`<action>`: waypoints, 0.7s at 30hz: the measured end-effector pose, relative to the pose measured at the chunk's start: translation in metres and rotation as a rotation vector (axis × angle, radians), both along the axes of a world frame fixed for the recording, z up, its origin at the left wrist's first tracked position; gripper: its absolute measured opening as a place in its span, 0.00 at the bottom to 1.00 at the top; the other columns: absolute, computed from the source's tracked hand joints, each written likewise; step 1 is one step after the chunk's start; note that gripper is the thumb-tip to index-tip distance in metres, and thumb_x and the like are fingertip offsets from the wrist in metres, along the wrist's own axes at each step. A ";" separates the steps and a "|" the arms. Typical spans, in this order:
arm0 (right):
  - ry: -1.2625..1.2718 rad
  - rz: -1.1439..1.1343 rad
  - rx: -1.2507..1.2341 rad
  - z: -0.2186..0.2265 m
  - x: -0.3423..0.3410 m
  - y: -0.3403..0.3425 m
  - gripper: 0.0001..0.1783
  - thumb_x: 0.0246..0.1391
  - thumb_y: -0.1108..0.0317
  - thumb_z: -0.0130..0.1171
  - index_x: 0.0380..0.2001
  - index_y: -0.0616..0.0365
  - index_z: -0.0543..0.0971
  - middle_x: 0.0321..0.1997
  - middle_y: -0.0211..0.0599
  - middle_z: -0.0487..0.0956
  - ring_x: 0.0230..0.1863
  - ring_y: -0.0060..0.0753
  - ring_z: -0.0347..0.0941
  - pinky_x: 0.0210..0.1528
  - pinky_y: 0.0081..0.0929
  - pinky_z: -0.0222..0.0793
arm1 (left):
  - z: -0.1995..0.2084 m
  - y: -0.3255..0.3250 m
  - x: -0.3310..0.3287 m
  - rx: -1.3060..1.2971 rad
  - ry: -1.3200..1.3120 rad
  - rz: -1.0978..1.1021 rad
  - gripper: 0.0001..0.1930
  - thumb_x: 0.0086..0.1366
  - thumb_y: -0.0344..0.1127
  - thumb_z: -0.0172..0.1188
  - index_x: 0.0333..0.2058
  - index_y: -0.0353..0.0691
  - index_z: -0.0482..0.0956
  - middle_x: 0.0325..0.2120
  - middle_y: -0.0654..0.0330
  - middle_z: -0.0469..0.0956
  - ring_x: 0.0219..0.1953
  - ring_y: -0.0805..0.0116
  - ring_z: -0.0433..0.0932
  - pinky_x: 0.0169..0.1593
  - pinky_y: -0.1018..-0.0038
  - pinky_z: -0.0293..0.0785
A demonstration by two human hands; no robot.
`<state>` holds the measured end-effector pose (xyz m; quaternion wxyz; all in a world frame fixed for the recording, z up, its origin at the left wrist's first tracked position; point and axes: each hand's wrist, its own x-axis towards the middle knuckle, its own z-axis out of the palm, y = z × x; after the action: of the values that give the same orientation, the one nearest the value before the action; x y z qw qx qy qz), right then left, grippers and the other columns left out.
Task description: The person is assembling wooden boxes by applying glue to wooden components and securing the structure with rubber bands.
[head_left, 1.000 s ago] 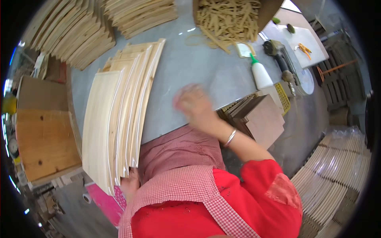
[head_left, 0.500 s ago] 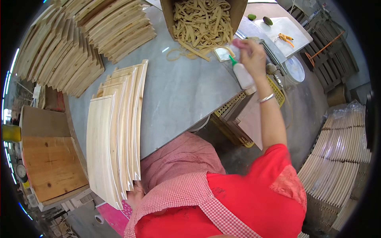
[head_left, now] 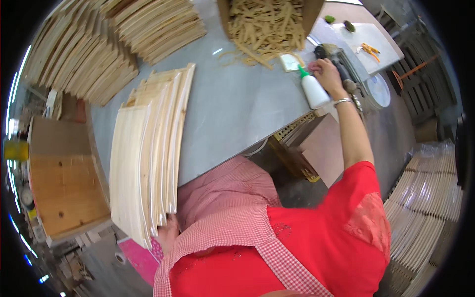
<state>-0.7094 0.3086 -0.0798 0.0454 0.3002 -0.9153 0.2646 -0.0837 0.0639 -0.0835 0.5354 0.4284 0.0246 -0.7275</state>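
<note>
A fanned stack of pale wooden boards point(head_left: 129, 163) with white lines along their edges lies at the left of the grey table point(head_left: 232, 109). At its near end is my left hand point(head_left: 169, 230), the fingers mostly hidden by the boards. My right hand point(head_left: 328, 78) reaches to the table's far right, closed on a small pink cloth-like piece point(head_left: 313, 67). Beside that hand a white squeeze bottle point(head_left: 315, 92) with a green nozzle lies tilted. A small white pad point(head_left: 290, 63) is just beyond the nozzle.
A box of tan strips point(head_left: 267, 27) stands at the far edge. More wooden boards point(head_left: 79, 54) are stacked at far left. Orange-handled pliers point(head_left: 369, 50) lie on a white board at far right. A dark tool point(head_left: 341, 69) is right of my hand. Wrapped slats point(head_left: 420, 198) stand at right.
My right hand has come down with the pink piece to beside the squeeze bottle. My left hand stays at the boards' near end. The whole view has shifted slightly.
</note>
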 end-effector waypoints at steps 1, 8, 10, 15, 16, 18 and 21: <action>-0.019 -0.007 0.040 0.007 0.001 0.008 0.10 0.48 0.74 0.57 0.35 0.56 0.83 0.39 0.41 0.80 0.43 0.44 0.78 0.50 0.36 0.74 | 0.002 0.000 -0.005 0.020 -0.054 0.049 0.27 0.67 0.40 0.55 0.61 0.33 0.66 0.61 0.47 0.69 0.63 0.47 0.65 0.67 0.45 0.60; 0.123 -0.013 -0.281 0.070 0.075 0.004 0.13 0.52 0.71 0.58 0.41 0.61 0.81 0.36 0.47 0.78 0.36 0.47 0.78 0.42 0.39 0.73 | -0.013 0.001 0.009 0.128 0.171 -0.069 0.26 0.69 0.44 0.52 0.61 0.36 0.67 0.63 0.49 0.66 0.66 0.48 0.63 0.70 0.43 0.53; 0.221 0.145 -0.275 0.080 0.137 -0.023 0.11 0.54 0.73 0.58 0.41 0.62 0.79 0.33 0.42 0.75 0.29 0.38 0.76 0.34 0.33 0.71 | -0.018 0.000 0.008 0.118 0.201 -0.100 0.26 0.71 0.46 0.49 0.61 0.36 0.67 0.63 0.49 0.68 0.66 0.48 0.64 0.70 0.43 0.53; 0.329 0.281 -0.076 -0.007 0.221 -0.071 0.12 0.50 0.70 0.63 0.40 0.55 0.79 0.38 0.44 0.74 0.42 0.52 0.71 0.44 0.44 0.68 | -0.028 -0.004 0.011 0.118 0.275 -0.197 0.28 0.71 0.49 0.47 0.62 0.36 0.66 0.63 0.50 0.68 0.65 0.48 0.65 0.70 0.43 0.54; 0.272 0.262 -0.018 -0.002 0.226 -0.075 0.13 0.50 0.68 0.64 0.41 0.54 0.79 0.40 0.43 0.75 0.43 0.52 0.71 0.46 0.45 0.68 | -0.040 -0.009 0.023 0.178 0.198 -0.218 0.28 0.72 0.50 0.45 0.62 0.37 0.65 0.63 0.50 0.67 0.65 0.48 0.64 0.68 0.43 0.57; 0.228 0.229 0.106 0.014 0.229 -0.076 0.17 0.50 0.61 0.66 0.43 0.53 0.79 0.45 0.41 0.76 0.47 0.51 0.70 0.50 0.46 0.65 | -0.081 -0.021 0.079 -0.099 0.051 -0.294 0.30 0.72 0.53 0.44 0.63 0.37 0.64 0.63 0.50 0.67 0.65 0.47 0.64 0.68 0.46 0.59; 0.285 0.230 0.050 0.042 0.245 -0.084 0.17 0.49 0.63 0.65 0.43 0.54 0.79 0.45 0.41 0.77 0.49 0.52 0.71 0.52 0.46 0.65 | -0.040 -0.036 0.101 -0.261 0.050 -0.192 0.35 0.72 0.59 0.43 0.65 0.36 0.60 0.63 0.48 0.66 0.65 0.47 0.65 0.68 0.53 0.61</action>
<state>-0.4643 0.2244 -0.0382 0.1366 0.4382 -0.8656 0.2003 0.0173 0.0277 -0.1230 0.5136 0.3375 -0.0978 -0.7828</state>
